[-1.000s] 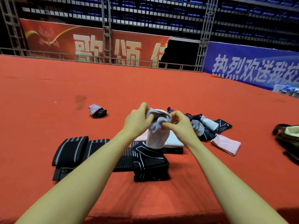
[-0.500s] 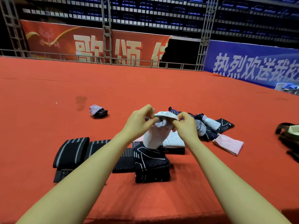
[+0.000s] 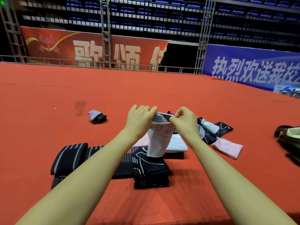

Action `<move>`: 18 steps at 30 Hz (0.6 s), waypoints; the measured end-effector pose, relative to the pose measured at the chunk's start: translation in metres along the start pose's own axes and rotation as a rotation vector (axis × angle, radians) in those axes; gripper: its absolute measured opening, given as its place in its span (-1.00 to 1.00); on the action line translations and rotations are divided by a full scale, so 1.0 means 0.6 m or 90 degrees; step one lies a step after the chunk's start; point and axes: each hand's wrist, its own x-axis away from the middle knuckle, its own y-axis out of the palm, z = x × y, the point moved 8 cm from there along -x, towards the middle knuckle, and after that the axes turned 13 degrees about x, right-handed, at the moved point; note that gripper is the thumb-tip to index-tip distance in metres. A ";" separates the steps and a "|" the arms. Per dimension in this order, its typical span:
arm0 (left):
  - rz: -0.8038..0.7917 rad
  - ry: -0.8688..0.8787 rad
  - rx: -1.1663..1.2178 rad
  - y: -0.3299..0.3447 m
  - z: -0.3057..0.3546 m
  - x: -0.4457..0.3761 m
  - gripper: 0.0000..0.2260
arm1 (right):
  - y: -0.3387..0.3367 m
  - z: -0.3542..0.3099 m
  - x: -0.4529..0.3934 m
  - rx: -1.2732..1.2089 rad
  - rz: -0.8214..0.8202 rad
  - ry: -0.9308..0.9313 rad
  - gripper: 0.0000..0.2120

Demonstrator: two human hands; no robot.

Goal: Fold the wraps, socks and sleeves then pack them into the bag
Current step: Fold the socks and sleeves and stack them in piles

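Observation:
A white sleeve (image 3: 159,140) hangs upright above the red carpet, its top opening stretched between my hands. My left hand (image 3: 139,119) grips the left side of the rim and my right hand (image 3: 185,122) pinches the right side. Below it lie a folded black patterned sleeve (image 3: 151,172), black striped wraps (image 3: 69,158) to the left, and a folded white piece (image 3: 176,143) on a black one. A heap of dark and white items (image 3: 211,129) and a pink folded piece (image 3: 227,147) lie to the right. The bag (image 3: 289,137) sits at the right edge.
A small rolled lilac and black pair (image 3: 96,116) lies apart at the back left. The red carpet (image 3: 48,95) stretches far back to a metal railing (image 3: 97,64) and banners. The platform's front edge (image 3: 162,222) runs just below my forearms.
The bunched white sleeve has been pulled out and now hangs longer and straighter. My hands have spread apart at its rim and risen slightly.

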 end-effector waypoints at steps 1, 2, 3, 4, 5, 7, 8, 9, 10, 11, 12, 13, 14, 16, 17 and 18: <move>0.006 0.017 0.010 -0.004 0.003 -0.001 -0.83 | -0.005 -0.001 -0.003 -0.016 0.004 0.004 -0.87; 0.012 0.031 0.012 -0.007 0.004 -0.001 -0.82 | -0.008 -0.003 -0.005 -0.029 -0.002 -0.001 -0.86; 0.017 0.042 0.013 -0.008 0.003 0.000 -0.82 | -0.008 -0.007 -0.007 -0.041 -0.016 -0.009 -0.85; 0.015 0.045 0.020 -0.006 -0.001 0.001 -0.80 | -0.006 -0.011 -0.008 -0.051 -0.030 -0.018 -0.86; 0.004 0.049 0.033 -0.002 -0.004 0.004 -0.77 | -0.005 -0.013 -0.009 -0.052 -0.035 -0.026 -0.85; -0.030 0.057 0.085 0.011 -0.001 0.012 -0.73 | -0.007 -0.017 -0.010 -0.040 -0.020 -0.032 -0.84; -0.047 0.049 0.120 0.015 0.000 0.016 -0.72 | -0.007 -0.019 -0.009 -0.040 -0.011 -0.033 -0.83; -0.066 0.030 0.152 0.018 0.002 0.021 -0.72 | -0.007 -0.020 -0.006 -0.048 -0.007 -0.034 -0.82; -0.083 0.012 0.168 0.021 0.003 0.024 -0.71 | -0.004 -0.021 -0.004 -0.061 -0.009 -0.036 -0.82; -0.100 -0.001 0.171 0.025 0.005 0.026 -0.67 | -0.002 -0.022 -0.002 -0.076 -0.013 -0.038 -0.82; -0.119 -0.014 0.168 0.028 0.006 0.027 -0.63 | 0.000 -0.024 -0.001 -0.092 -0.018 -0.044 -0.82; -0.139 -0.038 0.172 0.030 0.004 0.026 -0.61 | 0.000 -0.027 0.001 -0.106 -0.023 -0.052 -0.82; -0.153 -0.077 0.185 0.032 -0.001 0.024 -0.65 | 0.000 -0.032 0.004 -0.121 -0.028 -0.066 -0.83; -0.153 -0.176 0.217 0.030 -0.015 0.021 -0.76 | -0.003 -0.044 0.010 -0.152 -0.038 -0.098 -0.87; -0.145 -0.212 0.232 0.027 -0.019 0.019 -0.78 | -0.007 -0.050 0.013 -0.160 -0.035 -0.119 -0.88; -0.133 -0.237 0.237 0.025 -0.023 0.018 -0.78 | -0.009 -0.055 0.016 -0.161 -0.029 -0.141 -0.90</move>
